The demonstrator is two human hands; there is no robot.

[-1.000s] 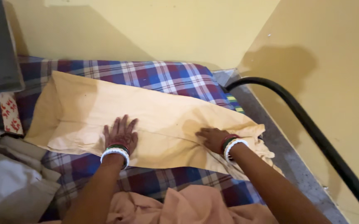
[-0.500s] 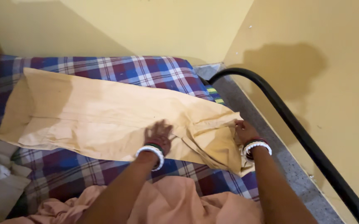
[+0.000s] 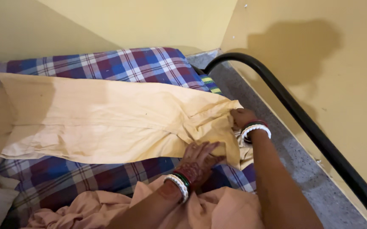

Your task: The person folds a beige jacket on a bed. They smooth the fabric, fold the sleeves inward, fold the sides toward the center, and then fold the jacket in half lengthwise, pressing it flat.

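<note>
Two plain yellow walls (image 3: pixel 141 21) meet in a corner at about 1 o'clock, and a soft dark shadow lies on the right-hand one. A bed covered with a blue, red and white checked sheet (image 3: pixel 119 63) fills the middle and the 9 o'clock side. A curved black metal rail (image 3: pixel 302 123) runs from 12 towards 4 o'clock, with speckled grey floor (image 3: pixel 319 191) beneath it.

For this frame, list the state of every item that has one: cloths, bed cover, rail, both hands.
Yellow cloth: spread flat, bunched at its right end.
Left hand: fingers under the cloth's near edge.
Right hand: gripping the cloth's right end.
Checked bedsheet: laid flat.
Peach cloth: crumpled.
Black rail: untouched.
</note>
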